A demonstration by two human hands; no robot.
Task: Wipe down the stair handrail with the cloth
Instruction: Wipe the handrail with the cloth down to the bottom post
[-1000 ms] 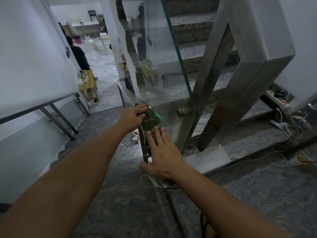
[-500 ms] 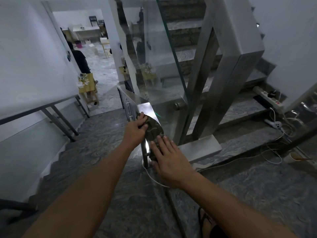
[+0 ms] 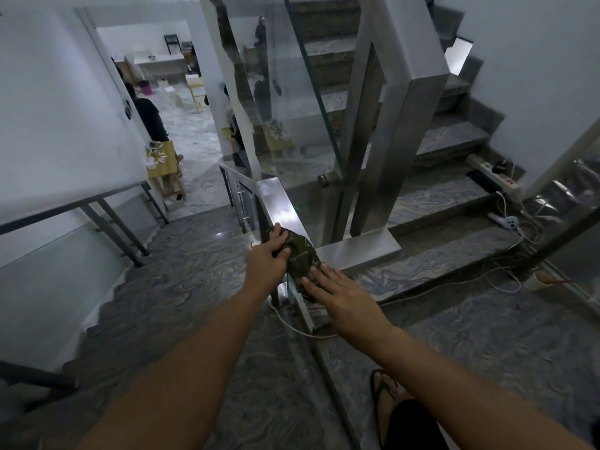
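Note:
A dark green patterned cloth lies over the flat top of the steel stair handrail, which runs down and away at the middle of the view. My left hand grips the cloth's upper left edge from the rail's left side. My right hand rests flat with fingers spread on the cloth's lower end, pressing it onto the rail. The part of the rail under the cloth and hands is hidden.
A glass panel and thick steel posts rise just right of the rail. Stairs descend on the left and climb on the right. A power strip, cables and a paper cup lie at right. A person stands below.
Both hands and the cloth have slid back along the rail toward me, leaving more bare shiny rail beyond the cloth. The view has tilted slightly down.

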